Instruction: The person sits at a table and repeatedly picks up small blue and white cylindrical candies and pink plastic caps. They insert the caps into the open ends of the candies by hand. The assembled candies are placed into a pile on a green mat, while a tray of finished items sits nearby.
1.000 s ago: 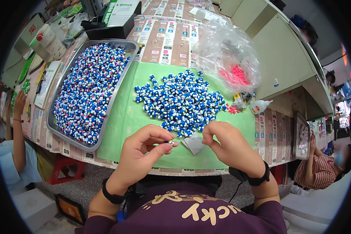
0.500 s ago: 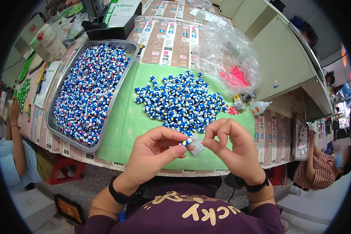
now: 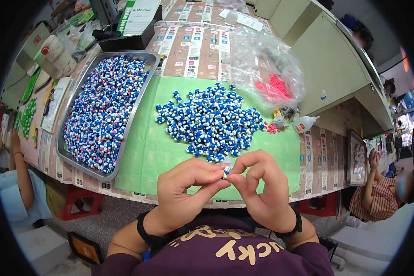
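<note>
My left hand (image 3: 191,181) pinches a small blue, white and yellow figurine (image 3: 226,172) between thumb and fingertips. Against its right side, my right hand (image 3: 262,184) is closed in a pinch; the tiny pink piece that showed at those fingertips a moment ago is now hidden where they meet the figurine. Just beyond my hands, a heap of similar figurines (image 3: 211,122) lies on a green sheet (image 3: 142,156). A small whitish scrap (image 3: 226,160) shows behind my fingers, mostly covered. Small pink pieces (image 3: 273,129) are scattered at the heap's right.
On the left stands a metal tray (image 3: 139,99) full of figurines. A clear plastic bag (image 3: 248,55) holds more pink pieces, with a white squeeze bottle (image 3: 304,123) nearer. A black box (image 3: 129,41) and a cabinet (image 3: 326,64) stand farther back. People sit at both sides.
My right hand has moved left, bringing its pinch from a gap away to contact with the figurine. My left hand has shifted slightly toward me. The pink piece has gone out of sight.
</note>
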The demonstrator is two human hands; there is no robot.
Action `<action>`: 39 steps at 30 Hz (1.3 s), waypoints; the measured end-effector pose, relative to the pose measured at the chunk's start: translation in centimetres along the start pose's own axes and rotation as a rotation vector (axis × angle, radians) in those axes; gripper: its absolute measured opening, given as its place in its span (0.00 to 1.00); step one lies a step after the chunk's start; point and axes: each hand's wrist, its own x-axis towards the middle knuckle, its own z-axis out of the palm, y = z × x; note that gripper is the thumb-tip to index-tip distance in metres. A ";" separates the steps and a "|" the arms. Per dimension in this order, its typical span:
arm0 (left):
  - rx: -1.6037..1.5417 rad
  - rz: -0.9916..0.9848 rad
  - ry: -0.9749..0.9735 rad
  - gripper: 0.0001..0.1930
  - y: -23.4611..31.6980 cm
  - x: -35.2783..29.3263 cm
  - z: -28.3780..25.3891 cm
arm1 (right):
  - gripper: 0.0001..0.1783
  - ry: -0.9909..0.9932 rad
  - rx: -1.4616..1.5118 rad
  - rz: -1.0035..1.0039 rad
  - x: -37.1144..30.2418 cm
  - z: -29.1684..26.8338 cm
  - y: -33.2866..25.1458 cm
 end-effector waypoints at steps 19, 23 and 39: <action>1.033 -0.028 0.476 0.09 0.1 0.8 -14.5 | 0.08 -0.074 -0.298 0.489 -5.3 -8.2 9.7; 0.999 0.043 0.349 0.12 0.0 2.6 -10.3 | 0.08 -0.094 -0.360 0.446 -5.2 -7.6 9.9; 0.851 0.050 -0.481 0.08 -4.0 2.4 -1.9 | 0.07 -0.119 -0.361 0.421 -5.7 -7.4 9.9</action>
